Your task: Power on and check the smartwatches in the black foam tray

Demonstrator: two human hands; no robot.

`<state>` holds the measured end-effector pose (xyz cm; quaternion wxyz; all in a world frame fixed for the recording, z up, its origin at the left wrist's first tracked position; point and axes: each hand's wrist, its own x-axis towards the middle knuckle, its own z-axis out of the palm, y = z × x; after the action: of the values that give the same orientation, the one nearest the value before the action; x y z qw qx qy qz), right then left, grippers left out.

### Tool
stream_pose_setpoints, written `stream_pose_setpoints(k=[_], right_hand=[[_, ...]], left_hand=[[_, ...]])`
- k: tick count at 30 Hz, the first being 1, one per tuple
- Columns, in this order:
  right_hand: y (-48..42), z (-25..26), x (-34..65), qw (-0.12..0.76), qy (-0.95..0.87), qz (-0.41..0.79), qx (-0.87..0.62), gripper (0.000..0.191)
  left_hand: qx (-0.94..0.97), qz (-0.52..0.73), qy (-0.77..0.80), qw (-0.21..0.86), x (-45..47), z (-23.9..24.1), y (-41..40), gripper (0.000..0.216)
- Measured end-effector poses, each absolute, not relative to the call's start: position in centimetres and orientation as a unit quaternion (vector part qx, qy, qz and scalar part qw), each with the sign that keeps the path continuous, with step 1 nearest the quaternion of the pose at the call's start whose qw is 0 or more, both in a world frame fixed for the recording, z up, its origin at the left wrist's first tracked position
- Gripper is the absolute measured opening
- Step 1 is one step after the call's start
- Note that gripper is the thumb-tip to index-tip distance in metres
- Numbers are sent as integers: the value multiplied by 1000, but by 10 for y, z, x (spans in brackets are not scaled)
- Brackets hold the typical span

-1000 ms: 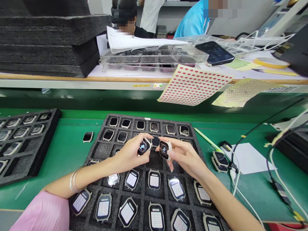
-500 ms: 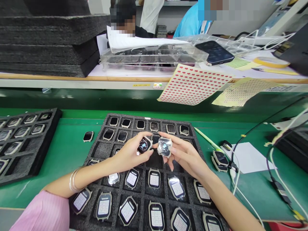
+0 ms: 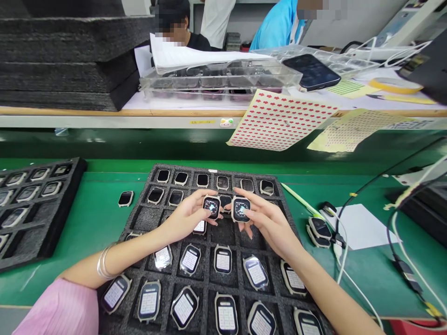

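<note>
Centre frame, over a foam tray (image 3: 145,217) with stored watches (image 3: 223,259) in most pockets, your left hand (image 3: 186,218) grips the left watch (image 3: 211,206), your right hand (image 3: 268,223) the right watch (image 3: 240,209): screens up, long axes running up-frame.

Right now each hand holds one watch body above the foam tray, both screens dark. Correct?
Not dark: in the head view the left watch body and right watch body show lit screens. Left hand and right hand do each hold one above the foam tray.
</note>
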<state>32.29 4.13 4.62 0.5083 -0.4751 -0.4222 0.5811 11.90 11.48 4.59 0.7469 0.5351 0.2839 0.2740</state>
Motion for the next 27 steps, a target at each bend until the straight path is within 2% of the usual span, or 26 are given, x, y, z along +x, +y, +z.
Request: stream_pose_setpoints(k=[14, 21, 27], right_hand=[[39, 46, 323, 503, -472, 507, -516, 45], [39, 47, 321, 499, -456, 602, -425, 51], [40, 48, 320, 508, -447, 623, -393, 36]], left_hand=[[560, 257, 264, 742, 118, 40, 114, 39], [639, 277, 288, 658, 119, 33, 114, 42], [705, 256, 303, 588, 113, 37, 113, 35]])
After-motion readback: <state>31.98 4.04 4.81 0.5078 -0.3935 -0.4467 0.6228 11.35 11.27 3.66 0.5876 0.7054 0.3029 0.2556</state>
